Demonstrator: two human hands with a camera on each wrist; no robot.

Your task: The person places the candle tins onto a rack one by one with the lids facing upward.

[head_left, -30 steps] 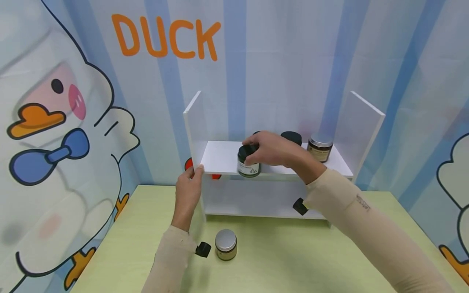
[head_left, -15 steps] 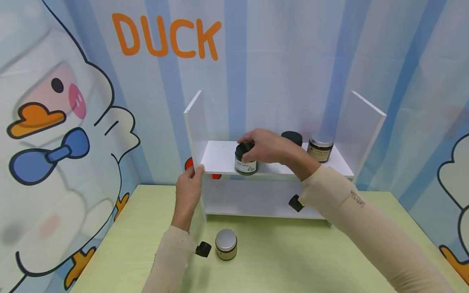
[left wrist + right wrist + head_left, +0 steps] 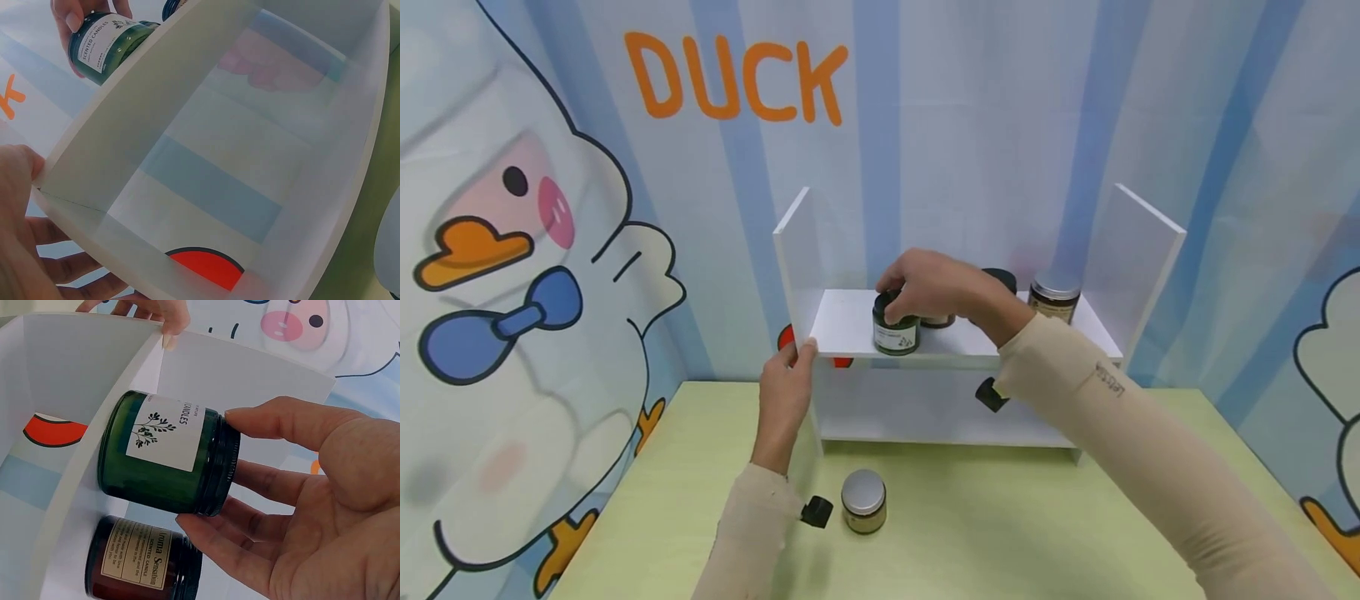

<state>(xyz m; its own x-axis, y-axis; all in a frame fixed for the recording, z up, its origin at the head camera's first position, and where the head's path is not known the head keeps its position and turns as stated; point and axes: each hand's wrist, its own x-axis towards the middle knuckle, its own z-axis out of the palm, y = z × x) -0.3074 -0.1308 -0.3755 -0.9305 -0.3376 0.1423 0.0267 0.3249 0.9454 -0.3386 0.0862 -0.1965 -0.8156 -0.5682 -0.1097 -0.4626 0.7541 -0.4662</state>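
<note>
My right hand pinches a green scented candle jar by its black lid, thumb on one side and fingers on the other. White label and leaf print show on the jar in the right wrist view. It is upright at the front of the upper board of a white shelf; whether its base touches the board, I cannot tell. Beside it stands a brown candle jar, partly behind my right hand in the head view. My left hand grips the shelf's left side, thumb in front and fingers behind.
Further right on the upper board are a black-lidded jar, mostly hidden, and a silver-lidded candle jar. Another silver-lidded jar stands on the light green table before the shelf. Upright side panels flank the board.
My right hand has shifted the green candle jar slightly left and back along the upper board, uncovering part of the brown jar. The left hand keeps its place.
</note>
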